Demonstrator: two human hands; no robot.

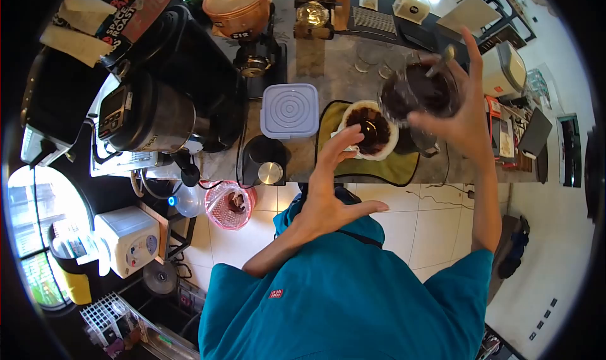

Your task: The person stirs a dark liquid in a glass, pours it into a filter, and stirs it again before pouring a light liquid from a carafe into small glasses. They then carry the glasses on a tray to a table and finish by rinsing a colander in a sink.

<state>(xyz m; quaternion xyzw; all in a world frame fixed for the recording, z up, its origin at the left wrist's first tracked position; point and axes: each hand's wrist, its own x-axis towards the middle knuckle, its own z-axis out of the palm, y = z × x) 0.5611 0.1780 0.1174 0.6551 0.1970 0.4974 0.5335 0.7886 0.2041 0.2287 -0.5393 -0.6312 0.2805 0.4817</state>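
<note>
My right hand (464, 117) grips a clear glass vessel (391, 101) of dark coffee from its right side, thumb and fingers spread around it. A spoon (445, 55) sticks up at the vessel's upper edge. Left of the vessel, a dripper with a white paper filter (392, 140) holds wet dark grounds, above an olive cloth (394, 170) with a black border. A clear handle (431, 150) shows beside it; what it belongs to is partly hidden. My left hand (325, 199) is open and holds nothing, its fingertips in front of the filter's left edge.
A lidded container (290, 110) and a black device with a silver knob (270, 173) stand on the counter. A coffee grinder (243, 19) is behind, a large black machine (189, 76) left. Glasses (366, 57) lie near the vessel. A pink bin (230, 218) sits below.
</note>
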